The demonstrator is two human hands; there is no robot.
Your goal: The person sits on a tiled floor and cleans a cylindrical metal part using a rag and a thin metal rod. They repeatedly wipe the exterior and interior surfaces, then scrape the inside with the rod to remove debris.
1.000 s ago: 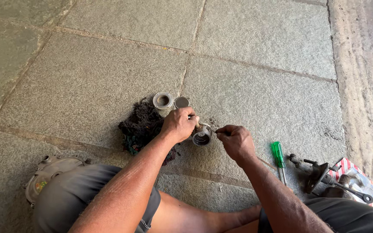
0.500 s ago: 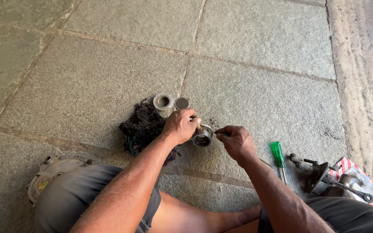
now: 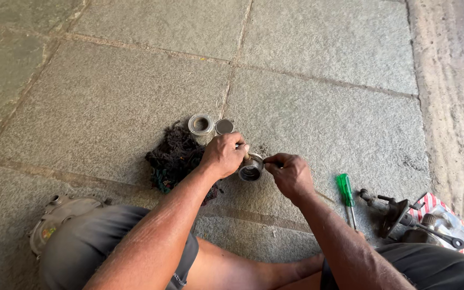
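My left hand [image 3: 223,154] grips a small round metal cup-shaped part [image 3: 251,171] low over the stone floor. My right hand [image 3: 289,173] is pinched on a thin tool whose tip reaches the rim of that part; most of the tool is hidden by the fingers. Just behind my left hand stand a short metal ring [image 3: 200,125] and a small round metal cap [image 3: 224,127]. A dark greasy rag [image 3: 174,156] lies to the left of my left hand.
A green-handled screwdriver [image 3: 346,191] lies right of my right hand. Farther right sit dark metal machine parts [image 3: 398,213] on a red-and-white printed sheet [image 3: 442,208]. A grey metal housing cover [image 3: 55,217] rests by my left knee. The floor is large stone slabs [image 3: 323,96].
Both hands stay on the metal part with only small shifts. The right hand's fingers have moved slightly against its rim.
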